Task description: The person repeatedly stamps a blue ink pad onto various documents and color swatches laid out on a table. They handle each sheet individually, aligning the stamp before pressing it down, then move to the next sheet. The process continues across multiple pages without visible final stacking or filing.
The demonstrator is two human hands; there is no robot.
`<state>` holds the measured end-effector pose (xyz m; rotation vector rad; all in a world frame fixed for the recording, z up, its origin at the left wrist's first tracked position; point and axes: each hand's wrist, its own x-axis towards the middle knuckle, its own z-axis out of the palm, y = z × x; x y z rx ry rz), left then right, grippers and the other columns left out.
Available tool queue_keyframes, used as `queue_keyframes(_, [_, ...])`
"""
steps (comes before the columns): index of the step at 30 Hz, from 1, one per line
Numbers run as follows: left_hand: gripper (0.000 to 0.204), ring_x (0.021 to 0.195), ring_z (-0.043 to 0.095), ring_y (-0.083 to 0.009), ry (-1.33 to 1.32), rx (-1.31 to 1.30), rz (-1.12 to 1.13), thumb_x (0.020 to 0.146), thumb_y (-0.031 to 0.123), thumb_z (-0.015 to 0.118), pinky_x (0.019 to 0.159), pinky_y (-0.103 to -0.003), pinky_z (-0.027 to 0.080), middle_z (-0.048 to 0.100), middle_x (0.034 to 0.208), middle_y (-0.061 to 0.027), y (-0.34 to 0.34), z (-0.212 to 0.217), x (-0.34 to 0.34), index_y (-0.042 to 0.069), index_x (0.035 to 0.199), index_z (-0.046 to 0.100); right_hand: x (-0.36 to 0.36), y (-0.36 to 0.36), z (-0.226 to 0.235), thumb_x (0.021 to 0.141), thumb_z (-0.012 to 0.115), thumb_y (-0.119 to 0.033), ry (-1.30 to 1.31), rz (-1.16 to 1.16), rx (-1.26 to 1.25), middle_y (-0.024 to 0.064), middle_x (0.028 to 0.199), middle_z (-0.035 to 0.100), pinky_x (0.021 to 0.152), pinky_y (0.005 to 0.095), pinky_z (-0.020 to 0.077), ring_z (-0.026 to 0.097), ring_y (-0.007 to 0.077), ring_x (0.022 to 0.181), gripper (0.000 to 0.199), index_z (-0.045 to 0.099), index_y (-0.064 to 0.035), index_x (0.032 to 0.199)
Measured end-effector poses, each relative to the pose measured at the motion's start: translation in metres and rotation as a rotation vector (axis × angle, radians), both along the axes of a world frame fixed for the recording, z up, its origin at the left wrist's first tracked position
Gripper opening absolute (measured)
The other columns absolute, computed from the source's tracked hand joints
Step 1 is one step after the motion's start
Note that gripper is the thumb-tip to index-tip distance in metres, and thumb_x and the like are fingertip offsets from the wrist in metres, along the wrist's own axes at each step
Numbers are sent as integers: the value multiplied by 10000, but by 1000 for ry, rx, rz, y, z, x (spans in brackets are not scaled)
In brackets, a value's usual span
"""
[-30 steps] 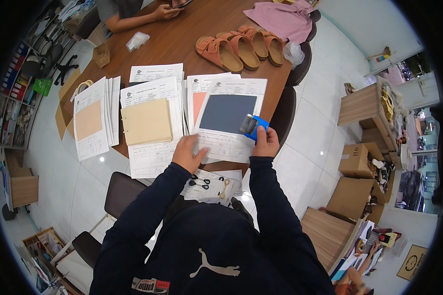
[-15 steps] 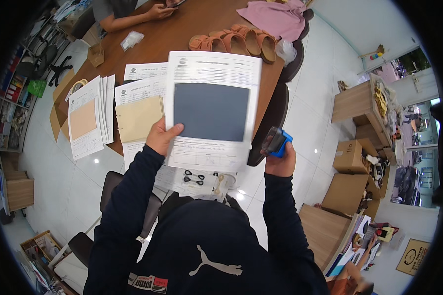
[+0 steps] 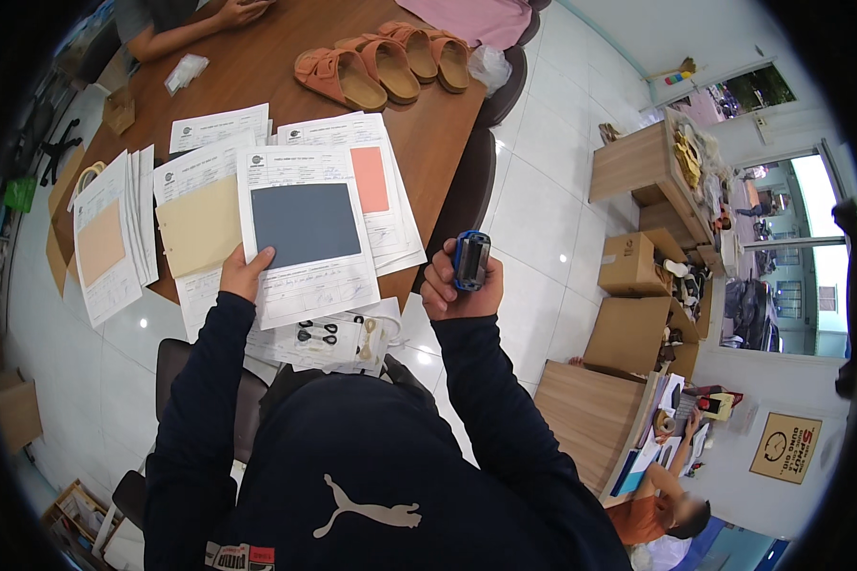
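Fingers of right hand [image 3: 457, 285] grip stamp [image 3: 471, 260] beyond table edge [image 3: 428, 249].

Dark navy long-sleeved top with a white leaping-cat logo on the chest, 2 bare hands

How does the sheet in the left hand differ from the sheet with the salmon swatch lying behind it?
The held sheet carries a large dark grey swatch; the salmon-swatch sheet has a narrower pinkish one. The left hand grips the held sheet, which lies uppermost; the salmon-swatch sheet is partly covered by it. Both are white printed forms.
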<state>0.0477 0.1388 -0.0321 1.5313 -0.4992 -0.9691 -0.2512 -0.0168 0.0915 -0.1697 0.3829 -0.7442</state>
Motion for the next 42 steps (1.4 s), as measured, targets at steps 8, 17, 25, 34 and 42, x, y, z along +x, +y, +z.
queue_keyframes(8, [486,987,604,-183,-238,38,70,869,98,655,851,-293,482,638,1133,-127,-15,9,-12,-39,1301,480,8,2,-6,887,386,-381,-49,46,2,98,673,520,383,303,395,445,167,458,444,563,4,1019])
queue_keyframes(17, [590,1158,519,-324,-935,122,127,780,33,683,992,-377,429,485,1257,-188,-4,62,-33,16,1331,473,11,-2,-4,869,392,-409,-64,52,-19,102,685,538,384,303,410,464,170,452,479,560,8,1033])
queue_keyframes(25, [517,1151,524,-333,-818,-224,-166,749,59,737,981,-373,424,525,1243,-165,-19,125,-72,16,1235,566,24,1,2,913,412,-404,-71,130,-122,115,726,582,439,307,446,528,177,512,460,565,1,1066])
queue_keyframes(34, [463,1124,513,-343,-1027,15,-491,782,221,729,959,-404,423,541,1210,-162,-20,101,-82,24,1181,600,34,8,-2,923,584,-91,892,-4,-688,102,954,648,689,275,571,652,155,800,280,563,50,1164])
queue_keyframes(42, [221,980,588,-325,-1155,311,-558,842,237,647,835,-414,485,616,1092,-145,-60,54,-57,66,981,661,40,-17,-55,878,647,-91,1381,96,-1305,125,1024,670,759,289,543,661,178,882,332,576,13,1185])
